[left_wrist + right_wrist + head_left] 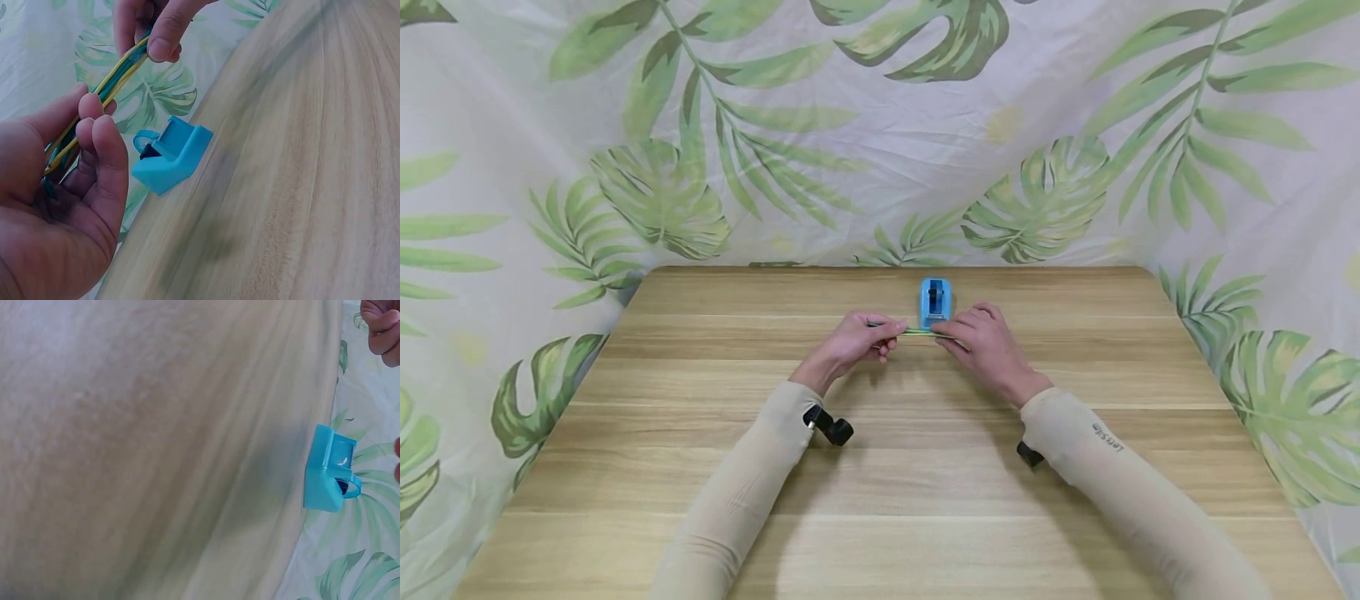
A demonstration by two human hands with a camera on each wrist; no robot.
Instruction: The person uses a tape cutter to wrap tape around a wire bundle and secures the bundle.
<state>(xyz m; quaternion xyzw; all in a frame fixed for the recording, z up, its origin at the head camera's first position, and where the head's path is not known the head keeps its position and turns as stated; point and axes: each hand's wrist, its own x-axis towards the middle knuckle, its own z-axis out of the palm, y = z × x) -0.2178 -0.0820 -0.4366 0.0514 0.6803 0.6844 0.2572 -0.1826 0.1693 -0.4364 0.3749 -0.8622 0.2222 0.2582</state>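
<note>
A bundle of thin green and yellow cords [115,78], perhaps wires, stretches between both hands above the table. My left hand [856,340] grips one end with its fingers curled round it. At the other end, my right hand [985,343] pinches the bundle between thumb and fingers. Just beyond the hands, a blue tape dispenser [936,302] with a toothed cutting edge stands on the table. In the right wrist view the dispenser [325,472] shows at the right, while the hands are mostly cut off by the frame and the cords are out of sight.
The wood-grain table [880,500] reaches back to a leaf-patterned cloth [910,158] hanging behind it. A black camera mount [835,428] sits on the left wrist, and another mount [1030,454] on the right.
</note>
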